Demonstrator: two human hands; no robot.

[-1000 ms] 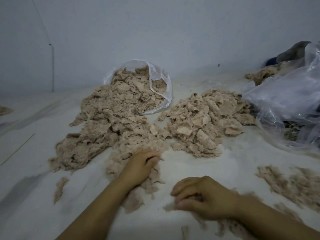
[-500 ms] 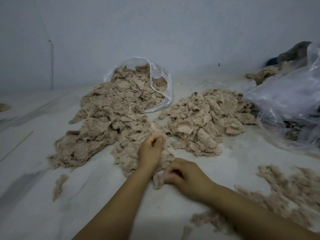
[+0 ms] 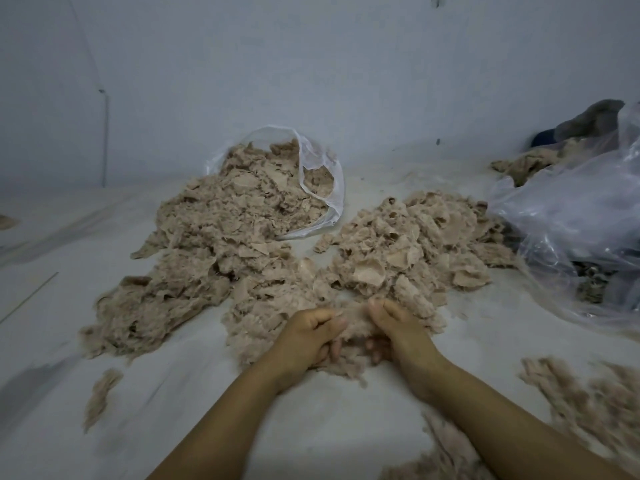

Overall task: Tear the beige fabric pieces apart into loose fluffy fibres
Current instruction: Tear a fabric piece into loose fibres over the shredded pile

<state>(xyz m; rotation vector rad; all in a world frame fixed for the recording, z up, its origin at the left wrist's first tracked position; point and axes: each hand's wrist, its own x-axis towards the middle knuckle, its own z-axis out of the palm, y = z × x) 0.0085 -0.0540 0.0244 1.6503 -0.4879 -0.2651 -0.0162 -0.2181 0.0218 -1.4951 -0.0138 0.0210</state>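
Two hands work at the centre of the white floor (image 3: pixel 311 427): the left hand (image 3: pixel 306 337) and the right hand (image 3: pixel 398 332) face each other, each with fingers curled around opposite ends of one tuft of beige fabric (image 3: pixel 355 329), which is stretched between them just above the floor. Two big heaps of beige fabric pieces lie beyond the hands: the left heap (image 3: pixel 214 244) at 11 o'clock, spilling out of a small clear plastic bag (image 3: pixel 334 188) lying on its side, and the right heap (image 3: pixel 415 251) at 1 o'clock, its near edge touching the hands' tuft. Two patches of loose fluffy fibres sit closer in: one at 4 o'clock (image 3: pixel 588 407) (blurred and cut off by the right edge) and one under the right forearm at 5 o'clock (image 3: pixel 446 455). A single small scrap (image 3: pixel 100 396) lies alone at 8 o'clock. A second, larger clear bag (image 3: pixel 568 244) at 3 o'clock is cut off; its contents are hard to make out. Behind it, a dark grey cloth (image 3: pixel 592 121) is partly hidden.
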